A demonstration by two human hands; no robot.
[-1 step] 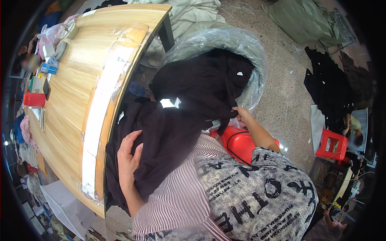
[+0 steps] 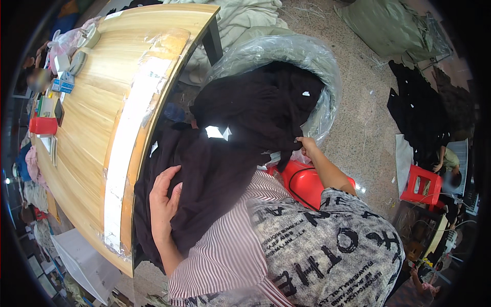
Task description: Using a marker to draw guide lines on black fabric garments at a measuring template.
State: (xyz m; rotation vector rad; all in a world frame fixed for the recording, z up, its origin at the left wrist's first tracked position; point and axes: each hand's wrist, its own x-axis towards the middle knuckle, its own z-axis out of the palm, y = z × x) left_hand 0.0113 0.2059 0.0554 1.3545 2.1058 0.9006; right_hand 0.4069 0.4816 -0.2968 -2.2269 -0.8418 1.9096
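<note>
A dark, nearly black garment is spread over my lap and against the table edge. My left hand rests on it with the fingers stretched out and nothing gripped. Farther right, my right hand pinches an edge of dark cloth. That cloth runs into more dark garments, heaped in a large clear plastic bag ahead of me. Small white labels show on the dark fabric. Where one piece ends and another starts, I cannot tell.
A wooden table stands at my left, its edge covered with white tape. A red stool is beside my lap. Pale cloth and a wrapped green bundle lie beyond. Another person sits far right near a red stool.
</note>
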